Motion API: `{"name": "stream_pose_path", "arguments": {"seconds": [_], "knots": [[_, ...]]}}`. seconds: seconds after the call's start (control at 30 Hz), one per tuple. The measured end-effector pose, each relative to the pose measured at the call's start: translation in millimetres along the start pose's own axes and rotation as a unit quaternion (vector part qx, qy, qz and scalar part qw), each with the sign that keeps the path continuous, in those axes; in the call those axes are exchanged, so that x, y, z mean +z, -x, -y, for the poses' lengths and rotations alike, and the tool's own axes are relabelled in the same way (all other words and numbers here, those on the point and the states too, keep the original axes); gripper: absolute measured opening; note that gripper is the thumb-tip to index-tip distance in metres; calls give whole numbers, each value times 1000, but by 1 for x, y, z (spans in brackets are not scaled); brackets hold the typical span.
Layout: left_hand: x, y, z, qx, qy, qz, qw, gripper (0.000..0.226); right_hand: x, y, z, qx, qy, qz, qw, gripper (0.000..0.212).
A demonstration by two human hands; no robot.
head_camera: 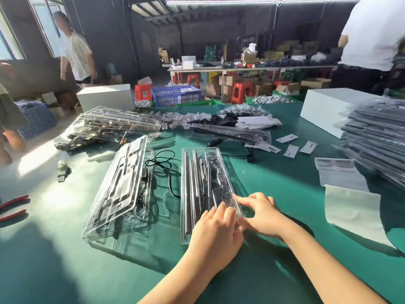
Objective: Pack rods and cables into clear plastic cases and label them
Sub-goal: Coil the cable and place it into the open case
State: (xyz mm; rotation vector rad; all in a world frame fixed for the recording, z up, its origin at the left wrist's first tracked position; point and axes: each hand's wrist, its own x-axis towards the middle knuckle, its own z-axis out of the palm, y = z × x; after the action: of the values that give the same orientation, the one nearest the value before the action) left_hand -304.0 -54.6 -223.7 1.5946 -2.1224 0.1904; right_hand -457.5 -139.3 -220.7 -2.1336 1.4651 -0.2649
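On the green worktop (285,194), lower centre of the frame, your clear plastic case (206,194) holds rods and cable. Your left hand (215,231) lies flat on its near end, grip released, fingers straight. Your right hand (260,213) presses its right edge with extended fingers. At right, the barcode label sheet (335,166) is too blurred to read.

No legible text; label sheet (335,166) at right of desk (274,270) carries barcodes, print too blurred to read.
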Motion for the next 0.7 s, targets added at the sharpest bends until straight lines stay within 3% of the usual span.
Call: {"name": "stream_pose_path", "arguments": {"seconds": [0.07,0.13,0.2,0.27,0.3,0.37,0.43,0.53,0.7], "knots": [[2,-1,2,-5,-13,5,1000,28,-24,-7,-2,0,-25,155,988,69],[4,-2,6,4,-37,19,999,34,-53,-24,-9,5,-142,199,970,56],[3,-1,8,20,-46,37,998,32,-78,-53,-25,53,-195,60,978,44],[4,-2,10,34,-69,66,995,39,-98,-87,-47,108,-62,-125,984,44],[4,-2,11,36,-79,69,994,43,-104,-102,-60,139,22,-179,974,48],[5,-3,14,48,-75,55,994,48,-112,-125,-87,202,148,-191,949,53],[5,-4,17,63,-55,49,995,49,-117,-140,-107,236,171,-140,946,52],[5,-5,19,71,-49,48,995,49,-118,-152,-124,222,174,-84,956,49],[3,-7,20,65,-29,43,997,47,-115,-152,-131,251,145,-275,917,35]]}}
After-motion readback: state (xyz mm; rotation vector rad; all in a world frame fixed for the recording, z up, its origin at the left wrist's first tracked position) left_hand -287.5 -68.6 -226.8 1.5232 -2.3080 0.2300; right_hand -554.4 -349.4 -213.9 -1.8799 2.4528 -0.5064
